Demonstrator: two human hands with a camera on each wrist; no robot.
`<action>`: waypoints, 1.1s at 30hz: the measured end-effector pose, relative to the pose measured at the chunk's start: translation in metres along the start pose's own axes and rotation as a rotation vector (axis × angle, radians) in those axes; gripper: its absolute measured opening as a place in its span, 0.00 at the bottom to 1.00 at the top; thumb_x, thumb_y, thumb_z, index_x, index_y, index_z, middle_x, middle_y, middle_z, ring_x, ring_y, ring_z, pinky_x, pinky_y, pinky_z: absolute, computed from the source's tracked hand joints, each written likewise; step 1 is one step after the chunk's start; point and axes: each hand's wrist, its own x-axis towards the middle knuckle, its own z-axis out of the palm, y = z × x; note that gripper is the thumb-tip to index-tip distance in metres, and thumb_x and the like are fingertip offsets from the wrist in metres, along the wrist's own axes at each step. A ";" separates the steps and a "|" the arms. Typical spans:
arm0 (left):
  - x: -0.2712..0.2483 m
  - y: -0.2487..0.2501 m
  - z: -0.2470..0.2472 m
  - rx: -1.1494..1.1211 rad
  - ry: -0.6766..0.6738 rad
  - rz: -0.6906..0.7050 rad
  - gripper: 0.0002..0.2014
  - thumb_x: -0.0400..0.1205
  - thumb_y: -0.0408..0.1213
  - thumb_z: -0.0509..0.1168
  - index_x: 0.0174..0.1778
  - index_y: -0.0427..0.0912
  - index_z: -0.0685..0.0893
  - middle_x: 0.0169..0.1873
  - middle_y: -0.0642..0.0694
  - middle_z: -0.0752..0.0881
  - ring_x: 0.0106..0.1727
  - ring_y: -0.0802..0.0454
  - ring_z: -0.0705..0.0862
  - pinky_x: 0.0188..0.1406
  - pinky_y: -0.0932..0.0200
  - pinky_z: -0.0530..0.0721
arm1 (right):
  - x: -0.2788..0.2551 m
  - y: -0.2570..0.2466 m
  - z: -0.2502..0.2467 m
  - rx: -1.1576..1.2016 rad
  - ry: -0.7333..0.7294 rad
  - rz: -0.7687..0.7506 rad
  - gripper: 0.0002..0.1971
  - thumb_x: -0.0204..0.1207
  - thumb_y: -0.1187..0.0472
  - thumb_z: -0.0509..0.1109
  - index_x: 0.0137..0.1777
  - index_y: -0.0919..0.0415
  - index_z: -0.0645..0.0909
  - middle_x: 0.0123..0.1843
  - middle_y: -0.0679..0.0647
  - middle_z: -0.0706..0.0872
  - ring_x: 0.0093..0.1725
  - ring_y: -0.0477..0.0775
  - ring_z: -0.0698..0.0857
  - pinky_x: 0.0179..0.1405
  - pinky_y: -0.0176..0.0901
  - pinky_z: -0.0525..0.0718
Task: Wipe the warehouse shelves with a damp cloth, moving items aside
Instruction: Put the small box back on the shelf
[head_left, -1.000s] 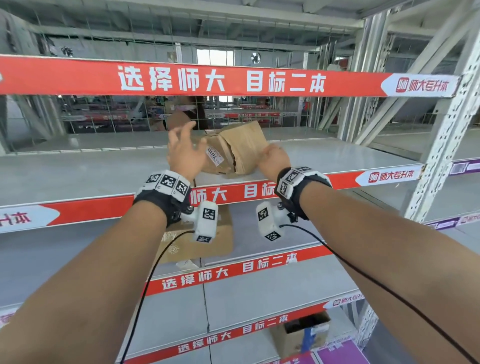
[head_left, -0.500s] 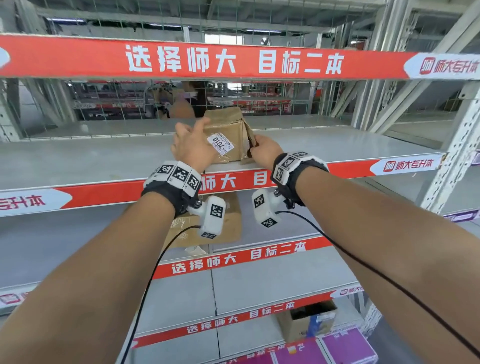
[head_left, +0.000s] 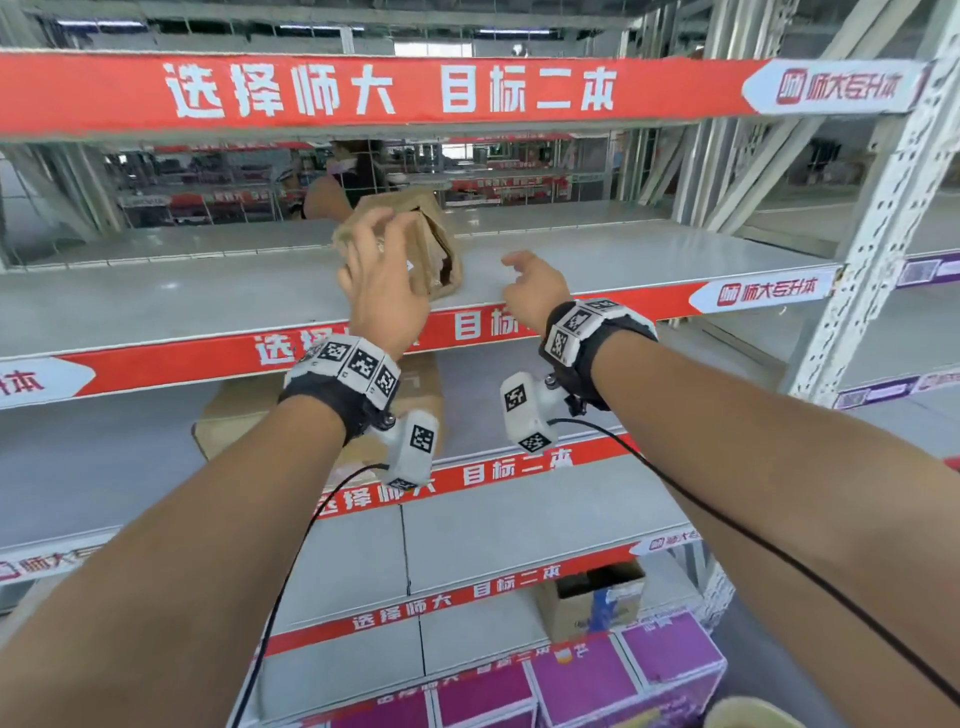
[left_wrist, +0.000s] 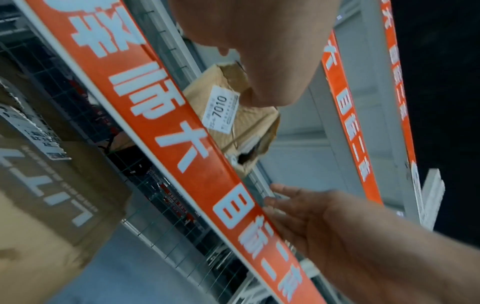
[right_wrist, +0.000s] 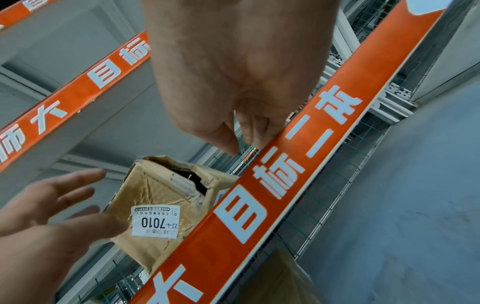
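Head view: crumpled brown paper-wrapped parcel (head_left: 415, 244) with a white "7010" label (right_wrist: 155, 222), torn open at one end, standing on the grey metal shelf (head_left: 649, 260) near the red front edge strip (head_left: 156, 364), at about 12 o'clock from both wrists. Left hand (head_left: 382, 288) up against the parcel's near face, fingers spread and loose, gripping nothing. Right hand (head_left: 535, 286) at 3 o'clock of the parcel, clear of it, fingers loosely curled, empty.

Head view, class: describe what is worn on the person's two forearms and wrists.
Both forearms are bare, with no sleeves. Each wrist carries a black strap with white square-coded marker tiles and a white camera pod below it; thin black cables trail back from the pods.
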 end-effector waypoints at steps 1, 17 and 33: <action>-0.005 0.006 0.005 0.000 -0.027 0.039 0.34 0.68 0.20 0.57 0.70 0.50 0.72 0.73 0.46 0.65 0.74 0.46 0.65 0.67 0.46 0.67 | -0.004 0.003 -0.003 0.025 0.023 -0.013 0.24 0.78 0.71 0.55 0.73 0.55 0.71 0.69 0.59 0.79 0.60 0.57 0.82 0.50 0.39 0.81; -0.163 0.239 0.192 -0.204 -0.446 0.227 0.27 0.68 0.19 0.58 0.59 0.46 0.83 0.72 0.44 0.70 0.74 0.48 0.70 0.67 0.47 0.65 | -0.117 0.248 -0.209 -0.107 0.123 0.239 0.22 0.75 0.72 0.57 0.66 0.58 0.79 0.68 0.56 0.81 0.63 0.58 0.82 0.57 0.38 0.79; -0.298 0.311 0.365 -0.282 -1.091 0.192 0.20 0.76 0.16 0.54 0.53 0.39 0.86 0.66 0.44 0.75 0.64 0.46 0.79 0.66 0.60 0.75 | -0.191 0.468 -0.314 -0.252 0.052 0.741 0.19 0.80 0.67 0.57 0.69 0.61 0.78 0.71 0.59 0.79 0.70 0.61 0.78 0.70 0.46 0.75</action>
